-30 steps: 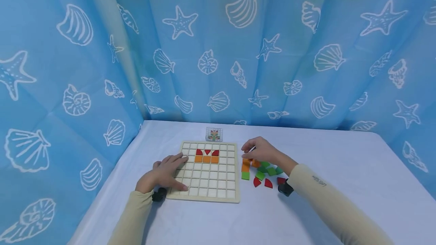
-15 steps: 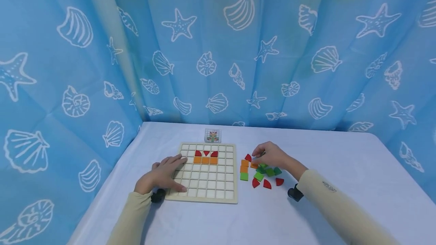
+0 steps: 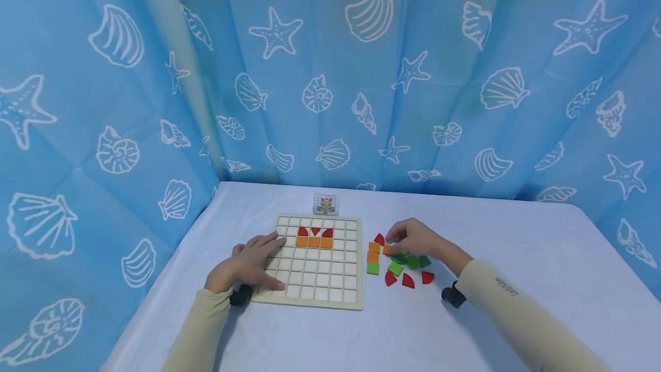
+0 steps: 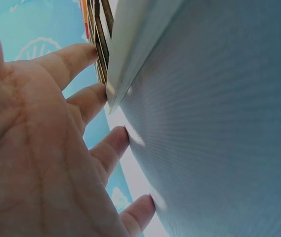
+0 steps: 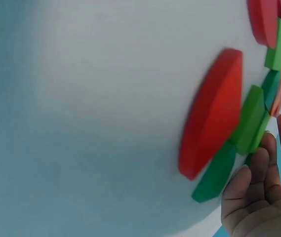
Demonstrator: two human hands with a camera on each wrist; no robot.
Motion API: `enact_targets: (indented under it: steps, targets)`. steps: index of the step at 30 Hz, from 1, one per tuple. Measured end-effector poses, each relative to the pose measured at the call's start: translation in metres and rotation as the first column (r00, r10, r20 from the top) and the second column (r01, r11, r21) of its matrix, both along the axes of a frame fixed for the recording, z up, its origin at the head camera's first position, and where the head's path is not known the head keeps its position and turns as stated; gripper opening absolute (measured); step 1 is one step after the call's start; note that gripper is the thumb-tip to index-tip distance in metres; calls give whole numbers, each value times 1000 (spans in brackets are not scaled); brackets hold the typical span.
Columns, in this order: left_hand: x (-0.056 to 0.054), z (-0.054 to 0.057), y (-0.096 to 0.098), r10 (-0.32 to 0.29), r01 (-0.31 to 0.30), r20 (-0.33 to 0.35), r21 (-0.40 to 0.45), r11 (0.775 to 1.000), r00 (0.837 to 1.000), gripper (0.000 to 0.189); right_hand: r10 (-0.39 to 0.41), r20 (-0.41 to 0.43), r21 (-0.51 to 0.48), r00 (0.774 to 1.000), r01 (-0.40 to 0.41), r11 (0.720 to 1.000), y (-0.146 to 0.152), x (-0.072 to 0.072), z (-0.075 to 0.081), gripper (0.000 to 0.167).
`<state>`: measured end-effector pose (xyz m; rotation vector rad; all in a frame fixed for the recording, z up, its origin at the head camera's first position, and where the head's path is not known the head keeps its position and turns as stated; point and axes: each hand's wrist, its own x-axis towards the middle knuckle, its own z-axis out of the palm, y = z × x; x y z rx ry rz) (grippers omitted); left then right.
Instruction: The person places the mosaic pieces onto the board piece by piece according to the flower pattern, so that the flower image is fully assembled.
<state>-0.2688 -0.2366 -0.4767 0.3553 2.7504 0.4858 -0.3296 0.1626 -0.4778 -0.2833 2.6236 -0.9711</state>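
The left hand rests with spread fingers on the left edge of a pale wooden grid board. In the left wrist view, the left hand has two fingertips against the board's rim. Red pieces, among them a quarter circle, sit in the board above a row of orange squares. Over the loose tiles, the right hand has its thumb and forefinger at an orange square tile. Its other fingers curl in the right wrist view, where the right hand is partly cut off.
A small picture card stands behind the board. Right of the board lie a green square, more orange tiles, several green tiles and loose red pieces. A shell-print curtain hangs behind the white table.
The right hand has moved from beside the board rightward and down to the orange tile, uncovering a red piece behind the orange tiles. The left hand stays on the board.
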Motion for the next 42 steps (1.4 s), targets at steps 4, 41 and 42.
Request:
enact_targets:
  steps: [4,41,42]
  targets:
    - [1,-1,0,-2,2,0,6,1000,1000,107,-5,-1,31,1000,5,1000,-2,1,-2,30]
    - [0,-2,-1,4,-4,-13,7,1000,1000,105,54,9,164,999,-54,985,-15,0,3,28]
    - [0,-1,-1,7,-7,-17,7,1000,1000,105,56,2,162,998,-56,985,-16,0,3,28]
